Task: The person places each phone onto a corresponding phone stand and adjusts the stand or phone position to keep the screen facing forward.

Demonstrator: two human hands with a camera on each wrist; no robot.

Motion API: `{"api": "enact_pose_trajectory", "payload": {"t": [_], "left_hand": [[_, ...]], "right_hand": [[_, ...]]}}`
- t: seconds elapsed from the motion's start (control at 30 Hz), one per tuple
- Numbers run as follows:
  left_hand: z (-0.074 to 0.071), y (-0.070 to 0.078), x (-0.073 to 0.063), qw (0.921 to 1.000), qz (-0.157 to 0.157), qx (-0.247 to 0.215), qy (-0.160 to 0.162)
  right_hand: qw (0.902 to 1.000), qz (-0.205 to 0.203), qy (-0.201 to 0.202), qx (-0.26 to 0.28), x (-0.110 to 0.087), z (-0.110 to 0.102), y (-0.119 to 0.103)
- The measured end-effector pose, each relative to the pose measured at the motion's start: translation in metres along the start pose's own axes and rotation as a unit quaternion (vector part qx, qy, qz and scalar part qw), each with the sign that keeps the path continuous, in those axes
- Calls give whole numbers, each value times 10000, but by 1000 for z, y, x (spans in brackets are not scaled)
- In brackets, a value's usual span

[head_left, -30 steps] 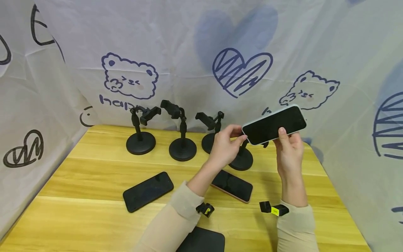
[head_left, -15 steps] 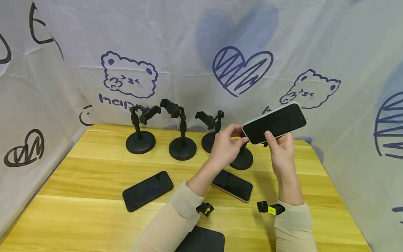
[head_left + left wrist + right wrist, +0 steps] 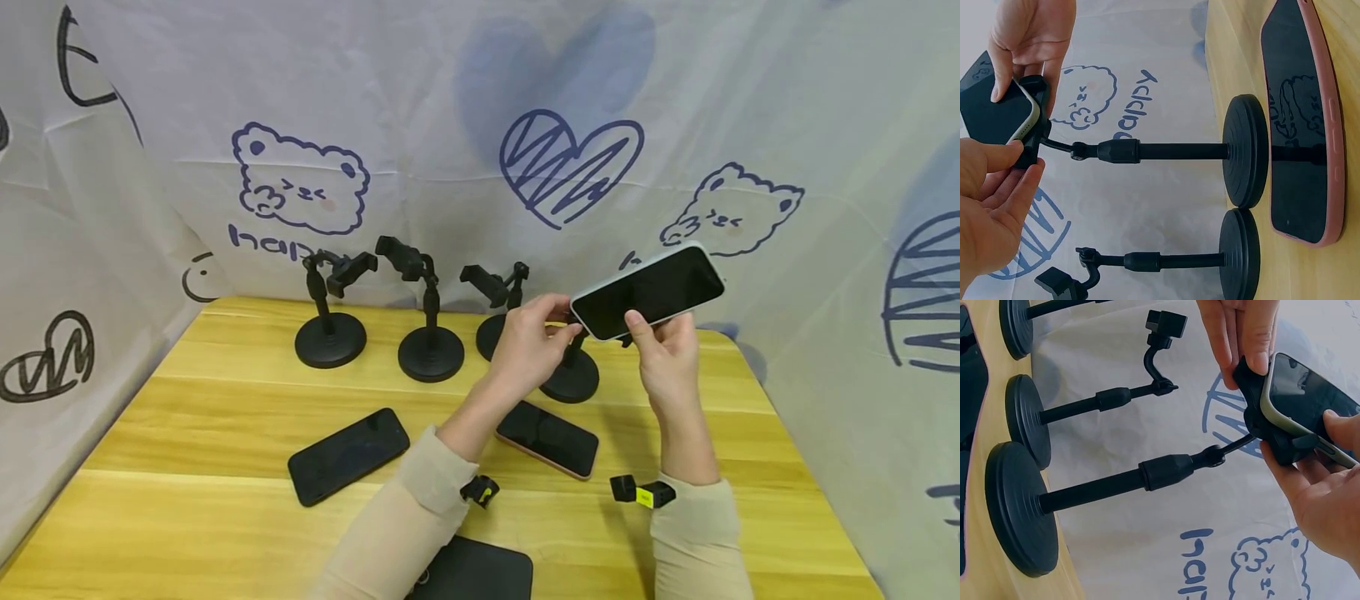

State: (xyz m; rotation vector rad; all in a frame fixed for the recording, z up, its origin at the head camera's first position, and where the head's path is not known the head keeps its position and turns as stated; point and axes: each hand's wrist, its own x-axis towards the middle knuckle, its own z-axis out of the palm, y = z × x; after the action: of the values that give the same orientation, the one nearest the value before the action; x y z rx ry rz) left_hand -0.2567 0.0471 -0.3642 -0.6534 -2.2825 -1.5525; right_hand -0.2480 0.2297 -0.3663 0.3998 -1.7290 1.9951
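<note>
A smartphone with a pale rim is held tilted, its dark screen toward me, against the black clamp of the rightmost phone stand. My left hand pinches the clamp at the phone's left end, thumb and fingers close to the phone's corner. With its thumb on the front of the screen, my right hand grips the phone's lower edge, its other fingers behind phone and clamp. In the left wrist view the clamp lies behind the phone's end. Much of the clamp is hidden in the head view.
To the left stand three more black phone stands. On the wooden table lie a black phone and a phone with a pink edge. A dark, flat device is at the front edge, partly under the left sleeve.
My right hand has slid left along the phone's lower edge, its thumb moving toward the screen's middle. The left hand has kept its hold at the phone's end.
</note>
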Motion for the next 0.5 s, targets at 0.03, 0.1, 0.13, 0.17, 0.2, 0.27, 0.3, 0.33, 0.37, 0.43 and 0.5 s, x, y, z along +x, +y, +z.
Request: {"api": "enact_pose_trajectory", "payload": {"t": [0.03,0.1,0.13,0.17,0.2,0.27,0.3,0.33,0.37,0.43,0.5], "left_hand": [[0,0,0,10000,29,6,-10],[-1,0,0,10000,74,20,-20],[-1,0,0,10000,91,11,-25],[-1,0,0,9999,110,-2,-30],[-1,0,0,9999,130,-7,-37],[-1,-1,-1,9999,155,-29,-58],[-1,-1,-1,9998,174,-34,-67],[-2,-1,-1,9998,200,-32,-75],[-2,-1,-1,9997,229,-26,-82],[-3,-2,-1,9996,275,-11,-86],[-5,-3,-1,9994,326,30,-73]], "right_hand": [[10000,-35,-24,-11,0,0,0],[9999,-100,-96,-44,0,-2,1],[9998,-127,-144,-69,0,-3,1],[9997,-152,-191,-83,1,-4,0],[9995,-163,-240,-102,1,-5,0],[9991,-196,-318,-210,2,-7,0],[9988,-209,-338,-283,2,-8,-1],[9986,-218,-354,-331,2,-9,-1],[9984,-223,-363,-364,2,-9,-1],[9981,-230,-388,-428,3,-9,-2],[9980,-226,-403,-432,2,-9,-2]]}}
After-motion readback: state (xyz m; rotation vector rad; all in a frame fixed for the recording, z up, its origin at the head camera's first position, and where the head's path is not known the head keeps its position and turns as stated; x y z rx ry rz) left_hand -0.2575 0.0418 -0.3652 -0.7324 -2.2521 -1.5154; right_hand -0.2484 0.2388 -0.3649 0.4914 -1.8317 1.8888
